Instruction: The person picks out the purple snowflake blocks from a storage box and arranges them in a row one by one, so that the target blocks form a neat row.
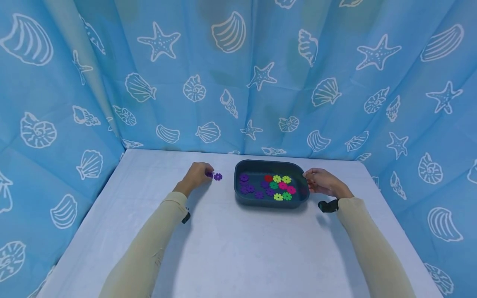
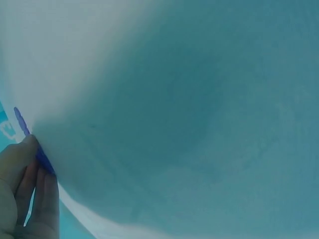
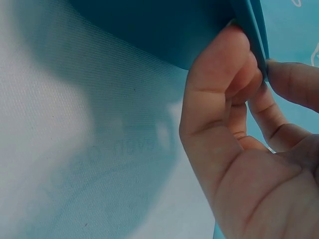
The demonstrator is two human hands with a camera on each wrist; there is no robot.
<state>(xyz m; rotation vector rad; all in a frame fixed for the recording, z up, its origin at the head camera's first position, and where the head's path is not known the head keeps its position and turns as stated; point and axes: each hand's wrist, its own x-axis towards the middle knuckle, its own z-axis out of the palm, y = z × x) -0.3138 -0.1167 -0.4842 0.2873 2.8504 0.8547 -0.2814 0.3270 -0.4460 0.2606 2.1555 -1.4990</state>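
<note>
In the head view my left hand (image 1: 198,174) is over the table, left of a dark grey bin. Its thumb and fingers pinch a purple flower-shaped disc (image 2: 45,160), seen edge-on in the left wrist view. Right beside those fingertips is a second purple flower-shaped disc (image 1: 218,176). My right hand (image 1: 323,182) is at the right end of the bin (image 1: 268,204). Thumb and fingers grip the bin's rim (image 3: 255,37) in the right wrist view. Inside the bin lie several flower-shaped discs in purple, red, yellow, green and pink.
All of this is on a table with a white cover (image 1: 238,248). A blue curtain (image 1: 238,116) with white shell and starfish prints hangs behind the table and along both sides. A dark band (image 1: 328,206) is on the right wrist.
</note>
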